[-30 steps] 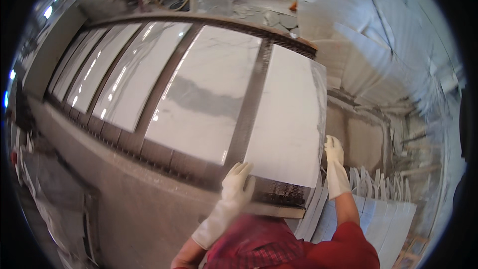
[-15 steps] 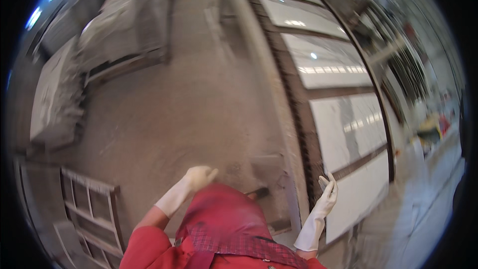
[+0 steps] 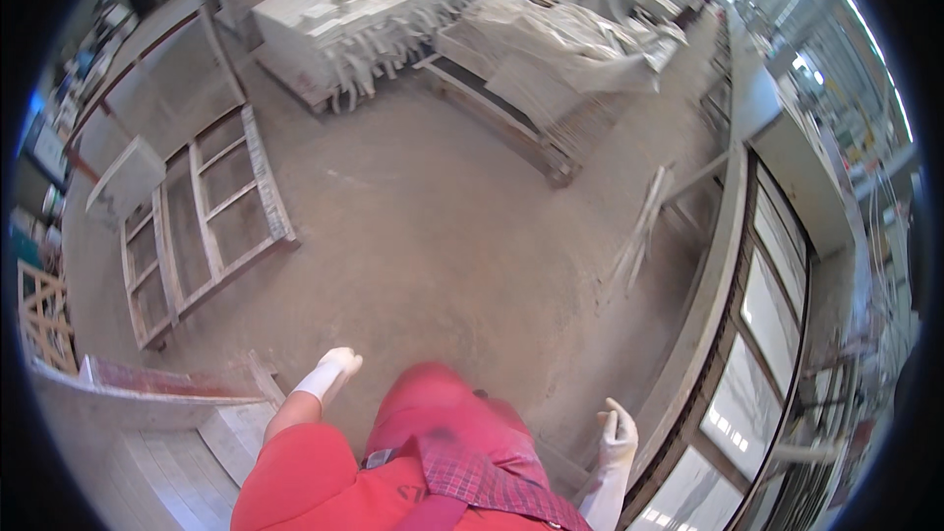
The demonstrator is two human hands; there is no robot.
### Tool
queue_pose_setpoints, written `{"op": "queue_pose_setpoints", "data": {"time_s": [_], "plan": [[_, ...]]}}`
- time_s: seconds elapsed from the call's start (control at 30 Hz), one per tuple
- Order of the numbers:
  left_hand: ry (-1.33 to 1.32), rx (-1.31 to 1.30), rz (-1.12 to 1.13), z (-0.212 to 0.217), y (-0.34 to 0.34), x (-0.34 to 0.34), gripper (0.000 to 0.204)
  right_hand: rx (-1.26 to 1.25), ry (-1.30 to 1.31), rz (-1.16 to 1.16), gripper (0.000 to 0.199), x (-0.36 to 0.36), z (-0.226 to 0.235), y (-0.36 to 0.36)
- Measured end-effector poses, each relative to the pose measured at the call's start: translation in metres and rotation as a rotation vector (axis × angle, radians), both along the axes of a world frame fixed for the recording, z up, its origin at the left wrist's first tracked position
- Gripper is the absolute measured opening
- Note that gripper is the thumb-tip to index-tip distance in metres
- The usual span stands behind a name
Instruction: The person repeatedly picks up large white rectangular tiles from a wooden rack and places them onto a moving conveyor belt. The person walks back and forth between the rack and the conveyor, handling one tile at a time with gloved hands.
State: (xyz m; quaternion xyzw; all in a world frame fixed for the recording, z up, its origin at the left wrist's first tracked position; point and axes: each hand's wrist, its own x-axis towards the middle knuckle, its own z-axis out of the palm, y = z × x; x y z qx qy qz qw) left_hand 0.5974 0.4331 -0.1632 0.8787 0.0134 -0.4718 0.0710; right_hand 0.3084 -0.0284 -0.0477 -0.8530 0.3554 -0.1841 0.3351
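Note:
Over the dusty floor hangs my left hand [image 3: 342, 362] in a pale glove, its fingers curled together with nothing seen in them. My right hand [image 3: 618, 431], gloved alike, is held out at the other side. Its fingers are bent but apart, and it holds nothing. The long conveyor [image 3: 710, 324] is the thing nearest to it, though the two do not appear to touch. Glossy white panels [image 3: 737, 403] lie in a row on this conveyor. A red apron [image 3: 433, 403] covers my front between the two arms.
A metal rack frame [image 3: 211, 226] stands at the left. A pallet stack with ragged strips [image 3: 359, 15] and a plastic-covered stack [image 3: 560, 49] are at the back. Thin legs or bars [image 3: 644, 226] jut beside the conveyor. Pale boards [image 3: 167, 462] are at the lower left.
My view has swung left, so the conveyor sits farther right and the rack frame and stacks show more fully. My right hand has moved away from the panel edge.

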Motion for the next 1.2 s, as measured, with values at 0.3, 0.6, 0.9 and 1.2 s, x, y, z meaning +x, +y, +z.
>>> {"op": "queue_pose_setpoints", "data": {"time_s": [0.3,0.6,0.9,1.2], "plan": [[0.025,-0.026,0.448,-0.011,0.022,-0.104,0.042,0.428,0.35,0.191,0.026,0.117,-0.023,-0.064],[0.102,0.055,0.803,-0.008,0.003,-0.212,0.042,0.556,0.714,0.411,0.034,0.206,-0.061,-0.085],[0.242,-0.029,0.848,-0.022,0.05,-0.186,0.046,0.774,0.825,0.274,0.041,0.26,-0.124,-0.04],[-0.176,-0.013,1.284,0.006,0.157,-0.103,0.042,0.623,0.891,0.505,0.039,0.393,-0.12,0.088]]}}
